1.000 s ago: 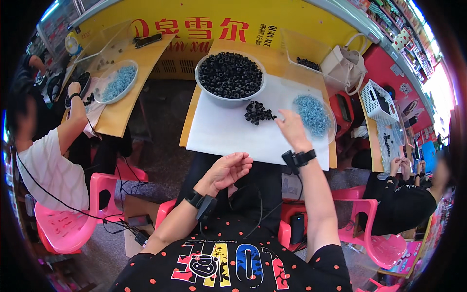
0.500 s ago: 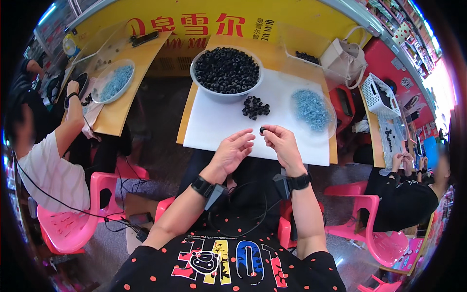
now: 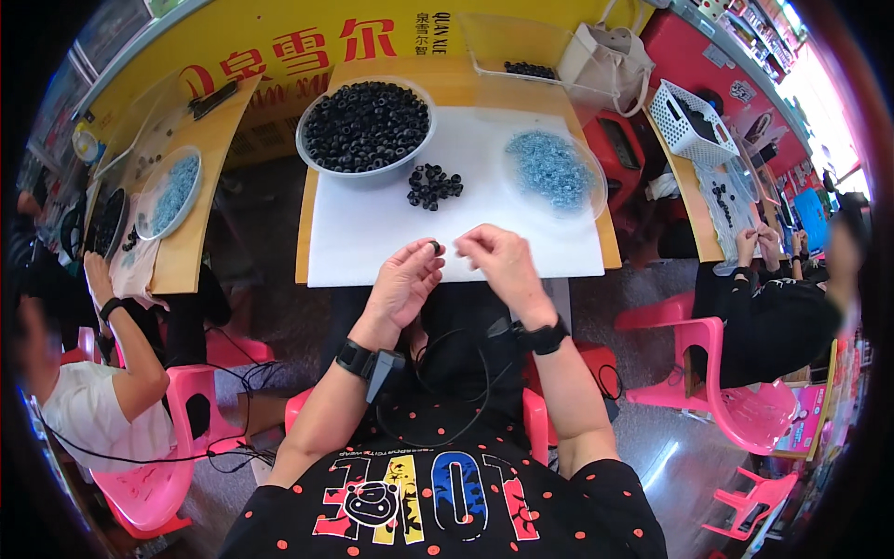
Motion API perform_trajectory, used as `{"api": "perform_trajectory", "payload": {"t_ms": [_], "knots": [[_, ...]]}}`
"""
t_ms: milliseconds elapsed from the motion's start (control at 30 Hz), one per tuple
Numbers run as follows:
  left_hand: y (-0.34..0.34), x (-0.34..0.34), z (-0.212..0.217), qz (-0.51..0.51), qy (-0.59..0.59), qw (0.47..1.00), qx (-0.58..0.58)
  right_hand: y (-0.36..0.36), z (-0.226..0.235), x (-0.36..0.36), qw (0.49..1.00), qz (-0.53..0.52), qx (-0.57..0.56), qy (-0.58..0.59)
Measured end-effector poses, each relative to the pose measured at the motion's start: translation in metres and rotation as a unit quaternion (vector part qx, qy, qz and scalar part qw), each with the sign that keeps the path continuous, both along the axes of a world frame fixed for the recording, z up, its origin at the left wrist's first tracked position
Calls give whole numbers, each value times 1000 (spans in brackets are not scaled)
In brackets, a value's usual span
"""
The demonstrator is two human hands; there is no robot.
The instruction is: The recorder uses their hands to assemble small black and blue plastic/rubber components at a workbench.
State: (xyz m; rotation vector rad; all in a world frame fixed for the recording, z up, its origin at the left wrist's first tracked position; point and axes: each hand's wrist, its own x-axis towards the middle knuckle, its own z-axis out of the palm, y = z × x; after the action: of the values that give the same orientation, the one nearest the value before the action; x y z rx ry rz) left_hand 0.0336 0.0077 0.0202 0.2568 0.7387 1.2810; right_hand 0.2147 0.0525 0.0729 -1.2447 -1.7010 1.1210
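Yellow panelling point(image 3: 406, 33) stands behind a wooden table point(image 3: 456, 88), which is partly covered by a white sheet point(image 3: 358, 233). On it, toward the left, sits a round bowl point(image 3: 391, 175) heaped with black beads point(image 3: 363, 126). A small loose cluster point(image 3: 434, 186) of like beads lies on the sheet, just beside the bowl. To the right, a clear dish point(image 3: 598, 194) holds pale blue beads point(image 3: 549, 168). A cream handbag point(image 3: 605, 70) stands at the far right corner.

Left hand point(image 3: 399, 287): thumb and forefinger closed upon a single dark bead point(image 3: 436, 246), remaining fingers loosely curled. The bead is above the sheet's near part. Right hand point(image 3: 507, 264): just beside the left, fingers bent, tips drawn near together and blurred; whether they grip anything cannot be determined.

Co-workers sit at either side: one in a white shirt point(image 3: 88, 405), one in black clothing point(image 3: 759, 326).
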Motion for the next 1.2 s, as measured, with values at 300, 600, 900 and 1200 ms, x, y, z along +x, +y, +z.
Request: {"api": "perform_trajectory", "payload": {"t_ms": [300,600,900,1200], "knots": [[32,-32,-20,63,-114,991,25,88,-16,146,898,-188,71,-392],[26,-34,-34,47,-94,991,80,113,-22,137,900,-127,-9,-416],[22,-37,-38,30,-102,988,110,119,-13,129,966,-94,12,-241],[22,-36,-39,21,-96,988,119,127,-19,135,925,41,126,-356]]}}
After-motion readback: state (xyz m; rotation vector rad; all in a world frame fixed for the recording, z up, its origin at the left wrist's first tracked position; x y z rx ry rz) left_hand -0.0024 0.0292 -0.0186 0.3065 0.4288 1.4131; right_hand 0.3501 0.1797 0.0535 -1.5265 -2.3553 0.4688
